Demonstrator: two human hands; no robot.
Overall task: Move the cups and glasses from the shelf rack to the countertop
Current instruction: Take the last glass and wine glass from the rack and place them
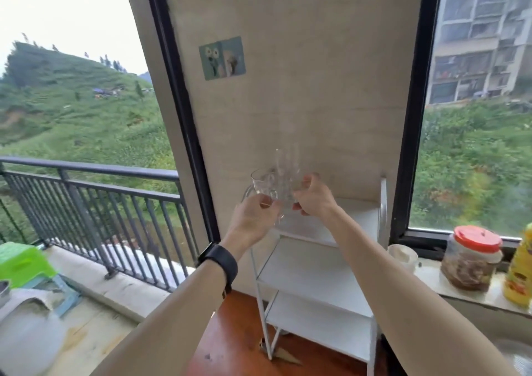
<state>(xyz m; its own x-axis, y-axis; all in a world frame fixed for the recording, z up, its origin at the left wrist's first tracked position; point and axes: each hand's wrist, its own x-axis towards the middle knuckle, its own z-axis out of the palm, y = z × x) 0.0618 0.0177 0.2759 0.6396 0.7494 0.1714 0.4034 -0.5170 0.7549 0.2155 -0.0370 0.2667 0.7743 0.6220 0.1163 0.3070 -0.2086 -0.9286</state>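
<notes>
Glass aloft over a white rack (305, 263): gripping a clear mug (263, 187) with the left hand (253, 217), curled round it, and clutching a tall glass (286, 168) (blurred, outline faint) with the right hand (312, 200), holding both above the top shelf (359, 217).

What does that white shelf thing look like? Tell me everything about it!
The shelf rack is white, with a thin metal-looking frame and flat shelves stacked one above another. It stands upright on the reddish wooden floor, backed against the beige wall between two windows. The person's arms hide part of it. Neither hand touches it: the left hand grips a handled glass cup and the right hand a clear glass, both held above the top shelf.
</notes>
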